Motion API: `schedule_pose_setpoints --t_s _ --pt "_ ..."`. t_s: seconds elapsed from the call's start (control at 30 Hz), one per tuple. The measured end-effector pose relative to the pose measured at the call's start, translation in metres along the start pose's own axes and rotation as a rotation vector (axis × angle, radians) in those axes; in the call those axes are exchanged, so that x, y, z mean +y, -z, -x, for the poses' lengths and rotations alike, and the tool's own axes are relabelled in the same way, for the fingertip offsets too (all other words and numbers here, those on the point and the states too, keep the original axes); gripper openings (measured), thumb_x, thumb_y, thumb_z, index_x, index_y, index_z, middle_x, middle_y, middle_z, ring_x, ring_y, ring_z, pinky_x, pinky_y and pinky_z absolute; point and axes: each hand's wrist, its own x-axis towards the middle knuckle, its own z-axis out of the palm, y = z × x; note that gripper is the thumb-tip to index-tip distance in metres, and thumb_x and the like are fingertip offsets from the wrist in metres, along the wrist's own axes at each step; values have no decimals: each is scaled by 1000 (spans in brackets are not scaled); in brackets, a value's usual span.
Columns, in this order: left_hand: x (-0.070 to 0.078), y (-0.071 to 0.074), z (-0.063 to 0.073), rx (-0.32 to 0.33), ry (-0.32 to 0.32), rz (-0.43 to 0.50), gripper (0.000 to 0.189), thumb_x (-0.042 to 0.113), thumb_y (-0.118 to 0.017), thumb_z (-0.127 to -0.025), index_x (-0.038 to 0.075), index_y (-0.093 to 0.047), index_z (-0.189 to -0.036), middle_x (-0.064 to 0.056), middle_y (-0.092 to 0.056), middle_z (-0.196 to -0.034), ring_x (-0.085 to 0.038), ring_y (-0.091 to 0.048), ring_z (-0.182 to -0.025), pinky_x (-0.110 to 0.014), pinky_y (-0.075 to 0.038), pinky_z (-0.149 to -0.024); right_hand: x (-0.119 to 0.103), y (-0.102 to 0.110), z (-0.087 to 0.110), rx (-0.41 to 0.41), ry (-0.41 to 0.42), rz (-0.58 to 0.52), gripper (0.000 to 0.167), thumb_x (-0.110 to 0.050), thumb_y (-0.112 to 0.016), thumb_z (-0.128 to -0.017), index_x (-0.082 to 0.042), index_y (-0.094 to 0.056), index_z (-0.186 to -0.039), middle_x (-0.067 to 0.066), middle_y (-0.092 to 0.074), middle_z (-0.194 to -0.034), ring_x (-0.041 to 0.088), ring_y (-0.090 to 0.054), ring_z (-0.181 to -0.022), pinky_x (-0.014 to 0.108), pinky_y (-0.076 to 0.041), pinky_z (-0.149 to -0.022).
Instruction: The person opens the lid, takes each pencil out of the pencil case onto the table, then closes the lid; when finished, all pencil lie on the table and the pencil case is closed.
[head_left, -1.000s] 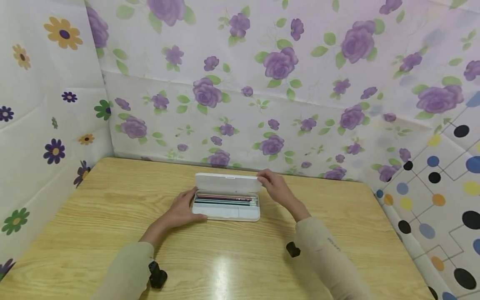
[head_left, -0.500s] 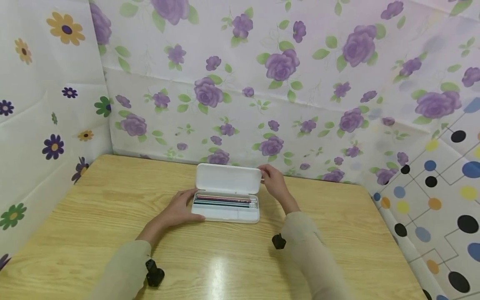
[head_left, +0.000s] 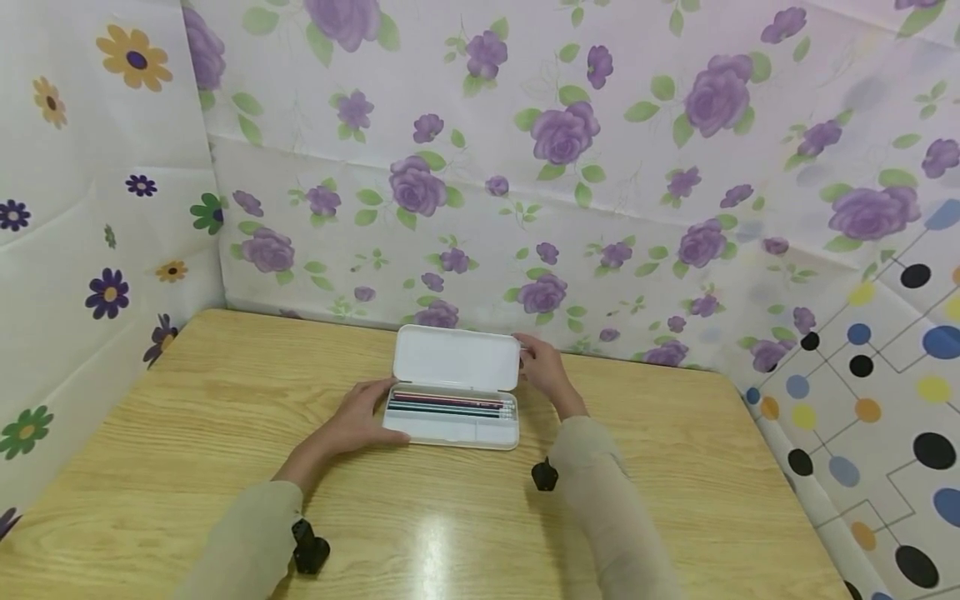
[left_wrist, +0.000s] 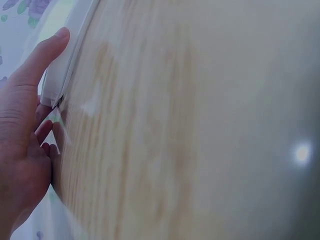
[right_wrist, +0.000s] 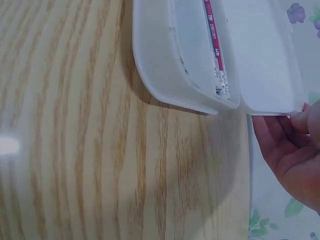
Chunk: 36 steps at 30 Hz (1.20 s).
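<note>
A white pencil case [head_left: 431, 428] lies with its lid [head_left: 456, 358] raised and leaning back. Several pencils [head_left: 450, 406] lie side by side in its rear compartment, white eraser ends to the right; a red one [right_wrist: 214, 35] shows lettering in the right wrist view. My left hand [head_left: 360, 419] grips the case's left end, thumb along the front wall and fingers round the back corner. At the lid's right edge, my right hand [head_left: 546, 368] pinches it, thumb near the upper corner and fingers behind, as the right wrist view shows.
The case rests on a wooden table [head_left: 450, 508] near its back edge. Behind it hangs a flowered cloth [head_left: 480, 208], with a dotted cloth [head_left: 862, 400] on the right. Black wrist devices sit by the left sleeve [head_left: 247, 533] and the right sleeve [head_left: 607, 500].
The lid has swung up and back from half raised to wide open, with my right hand following its edge. My right forearm has shifted left. The left hand stays on the case.
</note>
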Motion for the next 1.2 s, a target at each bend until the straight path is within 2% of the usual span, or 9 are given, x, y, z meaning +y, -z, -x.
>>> schedule_pose_setpoints --t_s 0.27,0.43,0.53,0.63,0.7,0.87,0.97,1.07,1.2 --pt "2 -1 1 10 15 13 103 45 -86 -67 4 -36 -148 -24 -34 -148 -46 -24 -135 -66 -26 -102 -1 -3 -2 -2 -34 57 39 1 -43 -100 0 -50 -139 20 -63 -89 33 -66 -81 45 -56 -74" --pt "1 -2 -1 4 25 -5 103 43 -85 -68 5 -34 -149 -24 -33 -148 -46 -24 -134 -66 -26 -102 -2 1 -1 -39 -34 46 41 0 -42 -101 0 -47 -141 21 -63 -97 31 -66 -83 44 -56 -75" --pt "1 -2 -1 4 28 -13 104 43 -84 -68 5 -33 -150 -25 -33 -148 -47 -24 -134 -67 -27 -101 -6 7 2 -73 -13 87 42 -2 -43 -101 0 -45 -143 23 -63 -106 33 -65 -88 43 -56 -76" --pt "0 -2 -2 8 30 -12 103 42 -84 -68 5 -33 -150 -25 -33 -147 -47 -25 -133 -66 -27 -101 -10 12 5 -95 31 143 44 -5 -47 -100 1 -43 -143 26 -61 -114 36 -64 -94 41 -56 -76" --pt "0 -3 -2 10 35 -10 103 42 -84 -68 6 -33 -150 -25 -33 -147 -46 -25 -133 -66 -27 -101 -12 16 9 -83 67 172 45 -8 -51 -99 2 -44 -142 27 -60 -118 37 -63 -100 41 -55 -77" --pt "-1 -3 -3 14 42 -5 103 42 -84 -67 6 -33 -149 -25 -34 -147 -45 -26 -133 -65 -27 -102 -15 23 19 32 180 198 38 -9 -57 -96 3 -53 -132 23 -61 -118 36 -60 -107 45 -52 -85" --pt "-1 -3 -3 14 45 -6 103 42 -84 -67 6 -33 -150 -25 -34 -147 -45 -25 -134 -65 -27 -102 -15 25 24 83 242 207 31 -7 -59 -94 4 -59 -123 20 -62 -113 35 -62 -102 45 -51 -85" --pt "0 -3 -4 14 49 -9 104 43 -84 -67 6 -33 -150 -25 -33 -147 -45 -25 -133 -65 -28 -101 -15 25 29 69 281 232 27 -7 -60 -93 4 -63 -117 16 -66 -105 32 -64 -95 43 -52 -81" --pt "1 -3 -3 13 53 -12 103 42 -84 -68 6 -33 -150 -25 -33 -147 -45 -25 -133 -65 -28 -101 -17 21 34 -19 319 276 22 -7 -63 -92 3 -67 -112 11 -69 -95 27 -65 -89 40 -53 -77"
